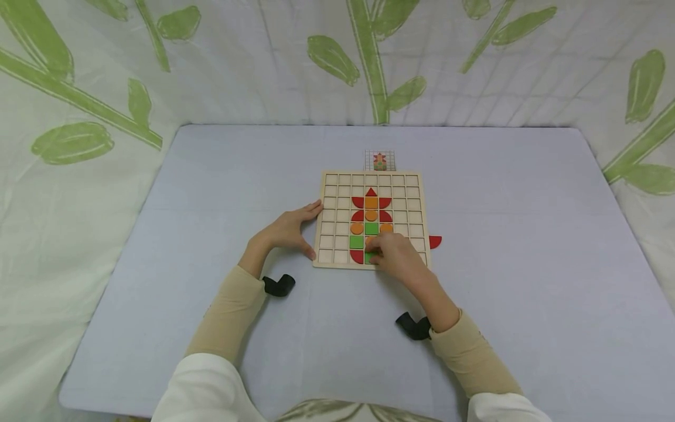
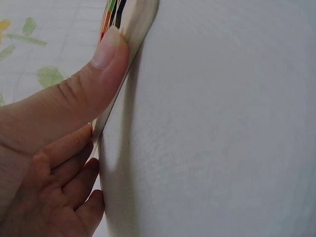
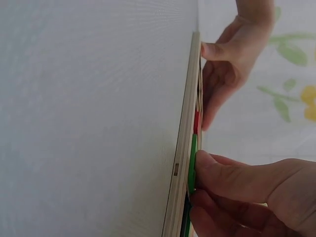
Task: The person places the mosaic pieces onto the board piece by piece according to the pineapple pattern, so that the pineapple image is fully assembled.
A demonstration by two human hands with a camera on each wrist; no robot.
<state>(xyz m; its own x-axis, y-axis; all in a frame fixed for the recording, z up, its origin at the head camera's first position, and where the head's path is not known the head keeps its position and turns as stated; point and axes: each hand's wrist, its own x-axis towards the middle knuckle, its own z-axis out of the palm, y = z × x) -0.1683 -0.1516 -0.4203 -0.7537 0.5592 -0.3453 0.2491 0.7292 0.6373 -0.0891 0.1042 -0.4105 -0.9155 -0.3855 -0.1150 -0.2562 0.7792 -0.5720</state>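
Observation:
A square wooden grid board (image 1: 332, 223) lies on the table, with red, orange and green flat tiles set in its middle columns. My left hand (image 1: 287, 228) rests against the board's left edge, fingers extended, thumb at the near left corner. In the left wrist view the thumb (image 2: 111, 54) presses that edge. Low on the board, my right hand (image 1: 398, 255) pinches a green square tile (image 3: 193, 163) between thumb and fingers, at the bottom row. The hand covers part of the lower right of the pattern. A red quarter-round tile (image 1: 357, 256) sits left of it.
A small pattern card (image 1: 390, 159) lies just beyond the board's far edge. One loose red tile (image 1: 435, 241) lies by the board's right side. Black wrist camera mounts (image 1: 279, 285) stick out from both sleeves. A pale cloth covers the table (image 1: 527, 264).

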